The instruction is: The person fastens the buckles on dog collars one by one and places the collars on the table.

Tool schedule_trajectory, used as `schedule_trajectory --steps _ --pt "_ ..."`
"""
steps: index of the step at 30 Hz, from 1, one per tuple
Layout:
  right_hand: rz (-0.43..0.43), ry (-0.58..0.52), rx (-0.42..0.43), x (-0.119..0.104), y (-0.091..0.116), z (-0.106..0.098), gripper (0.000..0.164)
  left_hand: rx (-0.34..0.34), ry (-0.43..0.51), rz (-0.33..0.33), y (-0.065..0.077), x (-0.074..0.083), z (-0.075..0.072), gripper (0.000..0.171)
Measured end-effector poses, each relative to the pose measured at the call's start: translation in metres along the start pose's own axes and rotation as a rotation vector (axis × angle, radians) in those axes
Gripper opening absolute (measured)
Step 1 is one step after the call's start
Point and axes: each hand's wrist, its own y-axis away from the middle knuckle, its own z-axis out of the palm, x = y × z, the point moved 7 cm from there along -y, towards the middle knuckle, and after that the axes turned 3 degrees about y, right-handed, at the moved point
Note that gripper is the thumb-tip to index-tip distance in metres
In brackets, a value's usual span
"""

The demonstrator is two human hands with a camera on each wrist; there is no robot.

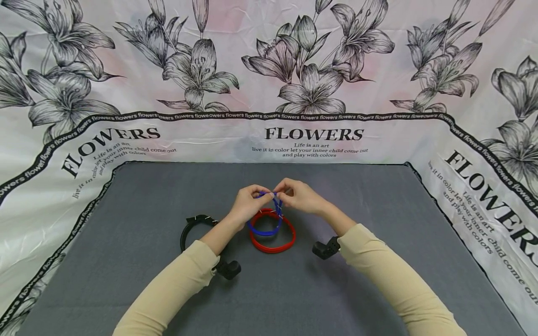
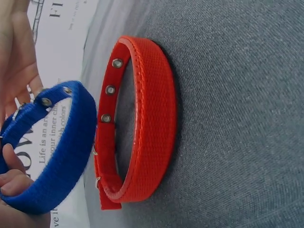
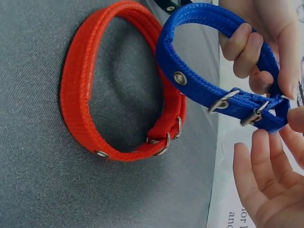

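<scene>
A blue webbing collar [image 1: 265, 232], looped closed, hangs between both hands above the table. My left hand [image 1: 249, 204] grips the band with curled fingers, its thumb close to the metal buckle [image 3: 252, 116]. At the buckle end, my right hand [image 1: 303, 196] pinches the strap between thumb and fingertips, the other fingers held loosely apart. Metal eyelets [image 3: 180, 78] dot the blue band. Just below it, a buckled red collar [image 1: 272, 250] stands on its edge on the table, partly overlapped by the blue one in the head view.
A black collar [image 1: 183, 237] lies to the left, partly hidden behind the left forearm. Grey cloth [image 1: 357, 289] covers the table. A white flower-printed sheet [image 1: 218, 140] borders it at the back and sides. Each wrist carries a black camera [image 1: 325, 248].
</scene>
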Motion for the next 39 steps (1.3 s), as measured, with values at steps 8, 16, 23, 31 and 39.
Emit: schedule_trajectory --steps 8,16,23,31,39 --pt "0.067 -0.156 -0.009 0.007 -0.002 -0.001 0.020 0.043 0.053 0.012 0.000 0.002 -0.005 0.022" --pt "0.013 -0.091 -0.046 0.005 0.000 -0.001 0.011 0.007 0.038 0.002 0.001 0.002 0.001 0.024" --pt "-0.031 -0.024 -0.053 0.001 0.000 -0.001 0.008 -0.011 0.042 -0.006 0.001 0.002 0.006 0.028" --pt "0.014 -0.091 0.002 0.007 0.001 -0.001 0.020 0.028 0.123 -0.017 -0.002 0.002 0.001 0.025" --pt "0.010 0.022 -0.018 0.015 0.004 0.009 0.040 0.102 0.284 -0.043 -0.005 -0.001 -0.007 0.026"
